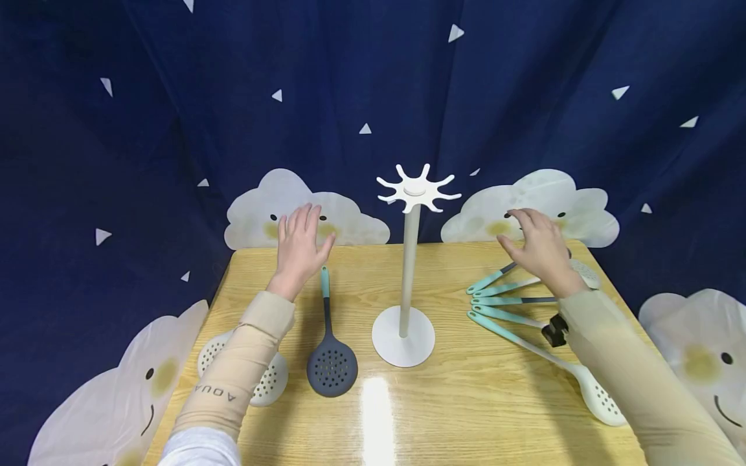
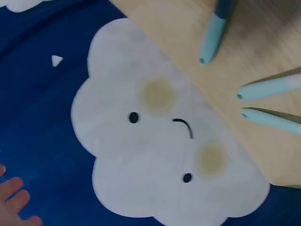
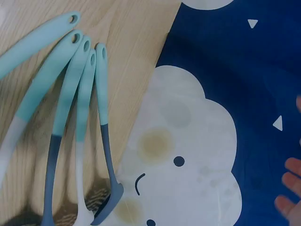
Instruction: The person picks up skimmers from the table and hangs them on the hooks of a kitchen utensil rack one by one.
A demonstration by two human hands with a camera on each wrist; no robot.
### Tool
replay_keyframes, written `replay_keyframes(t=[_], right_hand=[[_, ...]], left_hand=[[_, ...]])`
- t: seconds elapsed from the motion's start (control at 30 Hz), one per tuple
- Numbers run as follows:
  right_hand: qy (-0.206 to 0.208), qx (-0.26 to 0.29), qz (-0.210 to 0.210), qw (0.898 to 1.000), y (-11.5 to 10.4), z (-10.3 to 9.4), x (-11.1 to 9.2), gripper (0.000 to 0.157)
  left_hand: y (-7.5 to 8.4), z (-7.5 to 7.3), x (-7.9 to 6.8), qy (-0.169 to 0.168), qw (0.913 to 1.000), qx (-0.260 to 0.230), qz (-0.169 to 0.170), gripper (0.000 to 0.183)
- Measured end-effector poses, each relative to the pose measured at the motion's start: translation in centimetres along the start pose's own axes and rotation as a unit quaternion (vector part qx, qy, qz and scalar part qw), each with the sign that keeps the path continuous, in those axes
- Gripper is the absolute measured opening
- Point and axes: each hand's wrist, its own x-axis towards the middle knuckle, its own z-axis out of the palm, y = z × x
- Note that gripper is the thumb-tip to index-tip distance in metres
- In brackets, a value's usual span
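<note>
My left hand (image 1: pixel 300 246) is held up over the back left of the table, fingers spread, holding nothing. Below it lies a dark grey skimmer (image 1: pixel 332 367) with a mint handle. Two white perforated utensils, one of them a round-headed skimmer (image 1: pixel 271 382), are partly hidden by my left forearm. My right hand (image 1: pixel 542 249), likewise raised and holding nothing, is above a fan of mint-handled utensils. Among these are a white slotted spoon (image 1: pixel 603 398) and a dark grey utensil (image 3: pixel 109 155); my forearm covers several heads.
Between the hands stands a white utensil rack (image 1: pixel 410 272) with a round base and several hooked arms on top. The wooden table (image 1: pixel 466 401) ends at a dark blue curtain (image 1: pixel 326 77) with white clouds. A small black device (image 1: pixel 555 330) is at the right wrist.
</note>
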Motion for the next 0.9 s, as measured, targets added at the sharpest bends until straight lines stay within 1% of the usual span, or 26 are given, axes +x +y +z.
replay_keyframes(t=[0.03,0.07,0.13,0.17,0.27,0.37,0.47,0.53,0.57,0.63,0.7,0.83,0.9], right_hand=[[0.018,0.01,-0.005,1.0,0.0,0.0,-0.1,0.05],[0.034,0.022,-0.008,0.999,0.1,0.0,-0.2,0.046],[0.055,0.043,-0.015,0.997,0.2,0.1,-0.4,0.04],[0.063,0.05,-0.019,0.997,0.2,0.1,-0.6,0.037],[0.077,0.065,-0.032,0.994,0.2,0.3,-1.3,0.033],[0.071,0.067,-0.035,0.995,0.3,0.7,-2.2,0.032],[0.054,0.069,-0.031,0.996,0.4,1.4,-3.2,0.032],[0.043,0.074,-0.032,0.996,0.5,2.0,-4.0,0.032],[0.037,0.077,-0.031,0.996,0.6,2.4,-4.4,0.032],[0.022,0.079,-0.028,0.996,0.7,3.1,-5.1,0.032],[0.0,0.079,-0.023,0.997,0.9,3.9,-5.9,0.032],[-0.045,0.081,-0.014,0.996,1.2,5.5,-7.3,0.032],[-0.061,0.083,-0.014,0.995,1.4,6.4,-8.0,0.032]], left_hand=[[0.3,-0.1,0.1,0.042,0.999,-0.01,0.016,0.053],[0.6,-0.3,0.3,0.08,0.996,-0.019,0.033,0.049],[1.3,-0.9,0.7,0.15,0.9856,-0.041,0.066,0.04],[1.8,-1.2,0.8,0.178,0.9793,-0.051,0.081,0.036],[3.3,-2.4,1.4,0.243,0.9596,-0.079,0.119,0.029],[4.9,-3.8,2.0,0.294,0.9365,-0.107,0.159,0.025],[6.3,-5.2,2.5,0.327,0.9114,-0.144,0.204,0.02],[7.2,-5.9,2.8,0.341,0.8956,-0.163,0.235,0.018],[7.6,-6.3,2.9,0.345,0.8887,-0.17,0.249,0.017],[8.3,-6.9,3.1,0.352,0.8785,-0.175,0.271,0.015],[9.0,-7.4,3.2,0.355,0.873,-0.172,0.287,0.015],[9.8,-8.1,3.4,0.349,0.8688,-0.158,0.313,0.017],[10.0,-8.3,3.4,0.346,0.8672,-0.151,0.325,0.018]])
